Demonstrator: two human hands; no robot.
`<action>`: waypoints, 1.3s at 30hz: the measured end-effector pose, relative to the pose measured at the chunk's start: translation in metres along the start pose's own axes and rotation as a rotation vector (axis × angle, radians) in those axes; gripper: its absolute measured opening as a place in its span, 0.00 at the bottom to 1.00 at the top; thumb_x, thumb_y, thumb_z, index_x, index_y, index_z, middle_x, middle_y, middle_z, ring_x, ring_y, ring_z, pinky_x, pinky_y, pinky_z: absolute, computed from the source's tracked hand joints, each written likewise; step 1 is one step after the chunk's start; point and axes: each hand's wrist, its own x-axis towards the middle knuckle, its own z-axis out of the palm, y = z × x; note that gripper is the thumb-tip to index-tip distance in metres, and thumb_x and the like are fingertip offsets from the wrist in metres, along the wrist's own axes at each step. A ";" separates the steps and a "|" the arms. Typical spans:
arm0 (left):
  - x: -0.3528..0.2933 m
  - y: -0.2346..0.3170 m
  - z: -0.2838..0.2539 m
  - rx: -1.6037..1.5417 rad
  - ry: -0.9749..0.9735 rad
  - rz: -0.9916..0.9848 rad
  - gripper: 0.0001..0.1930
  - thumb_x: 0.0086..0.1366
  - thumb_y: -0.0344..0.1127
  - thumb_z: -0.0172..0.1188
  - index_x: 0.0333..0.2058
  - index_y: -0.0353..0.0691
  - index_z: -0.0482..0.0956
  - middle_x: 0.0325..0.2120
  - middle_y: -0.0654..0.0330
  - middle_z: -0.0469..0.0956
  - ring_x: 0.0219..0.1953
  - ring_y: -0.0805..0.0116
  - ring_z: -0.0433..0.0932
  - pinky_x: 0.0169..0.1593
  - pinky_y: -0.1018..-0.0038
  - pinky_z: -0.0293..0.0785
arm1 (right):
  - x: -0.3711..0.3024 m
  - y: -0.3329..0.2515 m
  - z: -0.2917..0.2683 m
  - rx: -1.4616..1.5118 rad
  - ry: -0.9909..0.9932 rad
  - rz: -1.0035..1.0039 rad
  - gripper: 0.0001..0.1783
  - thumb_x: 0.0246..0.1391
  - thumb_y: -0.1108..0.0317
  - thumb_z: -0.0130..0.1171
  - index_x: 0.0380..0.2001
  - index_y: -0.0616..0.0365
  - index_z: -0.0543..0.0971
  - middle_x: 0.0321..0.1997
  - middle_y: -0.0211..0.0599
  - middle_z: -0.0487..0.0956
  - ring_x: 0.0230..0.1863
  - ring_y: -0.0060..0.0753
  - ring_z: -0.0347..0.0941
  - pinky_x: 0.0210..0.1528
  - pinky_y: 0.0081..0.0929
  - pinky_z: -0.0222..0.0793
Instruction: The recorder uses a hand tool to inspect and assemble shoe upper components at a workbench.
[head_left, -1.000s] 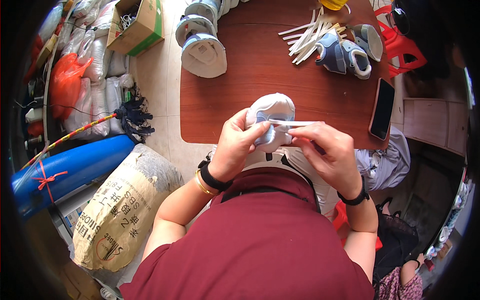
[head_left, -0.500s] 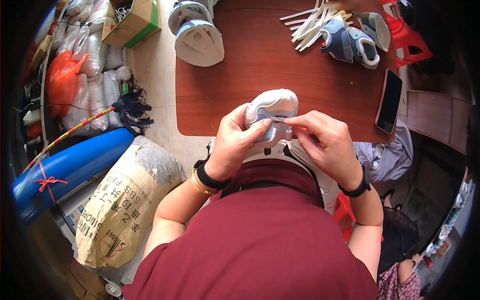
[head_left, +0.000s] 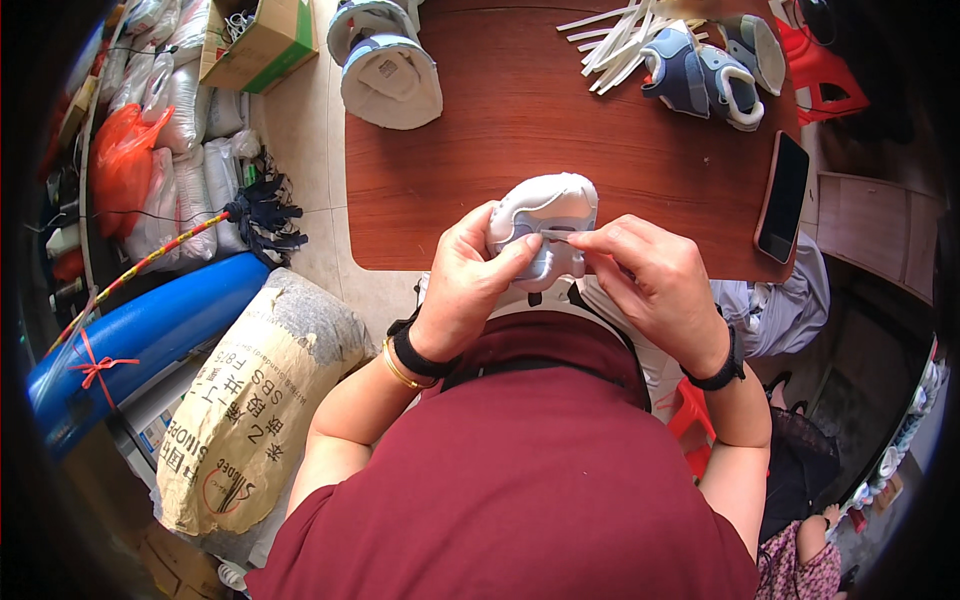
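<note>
A small white and pale-blue shoe [head_left: 548, 200] is held in front of my body, just off the table's near edge. My left hand [head_left: 462, 285] is closed round its left side, with the thumb pressed on the upper near the opening. My right hand [head_left: 655, 285] pinches the end of a thin, whitish strip [head_left: 556, 236] between thumb and fingertips. That strip lies across the shoe's upper and reaches my left thumb. Whether it passes through a slot there is too small to tell.
On the reddish-brown table [head_left: 480, 120] lie white strips [head_left: 625, 45], small blue shoes [head_left: 690, 75], a phone [head_left: 781, 198] and pale-blue shoe parts [head_left: 392, 82]. A printed sack [head_left: 250, 420], a blue roll [head_left: 150, 335] and a mop [head_left: 262, 215] are at left. Another person's arm [head_left: 815, 535] shows lower right.
The whole view has shifted slightly. Both hands keep their hold on the shoe and strip, almost unmoved.
</note>
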 end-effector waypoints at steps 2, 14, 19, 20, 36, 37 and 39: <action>-0.001 0.001 0.002 0.005 0.000 0.006 0.14 0.68 0.30 0.59 0.50 0.33 0.75 0.40 0.63 0.80 0.39 0.80 0.77 0.42 0.79 0.77 | 0.001 -0.001 0.000 -0.021 0.008 -0.012 0.10 0.50 0.74 0.64 0.38 0.54 0.81 0.30 0.37 0.78 0.32 0.43 0.78 0.32 0.36 0.74; 0.014 -0.015 -0.001 0.353 0.030 0.194 0.09 0.68 0.31 0.59 0.43 0.33 0.78 0.31 0.63 0.81 0.34 0.81 0.77 0.37 0.79 0.76 | -0.007 -0.014 0.015 -0.404 0.028 -0.028 0.07 0.45 0.75 0.58 0.31 0.57 0.75 0.28 0.37 0.74 0.29 0.37 0.75 0.29 0.33 0.74; 0.017 -0.024 -0.006 0.474 0.078 0.272 0.08 0.68 0.32 0.59 0.38 0.32 0.77 0.28 0.59 0.81 0.31 0.80 0.76 0.33 0.77 0.74 | -0.004 -0.009 0.016 -0.414 -0.029 -0.053 0.06 0.47 0.75 0.57 0.31 0.57 0.75 0.29 0.39 0.75 0.31 0.37 0.76 0.28 0.34 0.75; 0.016 -0.023 -0.005 0.520 0.091 0.291 0.07 0.68 0.32 0.59 0.38 0.32 0.77 0.26 0.58 0.81 0.29 0.78 0.77 0.31 0.76 0.74 | -0.003 -0.009 0.016 -0.415 -0.029 -0.052 0.06 0.47 0.75 0.57 0.31 0.57 0.75 0.29 0.39 0.75 0.31 0.37 0.76 0.28 0.34 0.75; 0.020 -0.033 0.005 0.803 0.180 0.573 0.03 0.67 0.25 0.57 0.33 0.34 0.72 0.20 0.48 0.74 0.21 0.54 0.73 0.26 0.66 0.69 | 0.016 -0.010 0.024 -0.416 -0.119 -0.029 0.08 0.44 0.77 0.59 0.31 0.60 0.74 0.32 0.44 0.78 0.34 0.46 0.78 0.32 0.38 0.77; 0.019 -0.033 0.005 0.806 0.180 0.575 0.03 0.67 0.25 0.57 0.33 0.34 0.72 0.20 0.48 0.74 0.21 0.54 0.73 0.26 0.66 0.69 | 0.018 -0.008 0.024 -0.384 -0.119 -0.023 0.08 0.44 0.77 0.59 0.31 0.60 0.74 0.32 0.46 0.78 0.35 0.48 0.78 0.32 0.39 0.77; 0.018 -0.034 0.006 0.778 0.202 0.535 0.03 0.66 0.25 0.57 0.33 0.34 0.72 0.21 0.48 0.74 0.21 0.54 0.74 0.27 0.66 0.70 | 0.020 -0.007 0.025 -0.363 -0.092 -0.051 0.07 0.45 0.76 0.59 0.30 0.60 0.74 0.30 0.45 0.77 0.34 0.46 0.78 0.32 0.37 0.77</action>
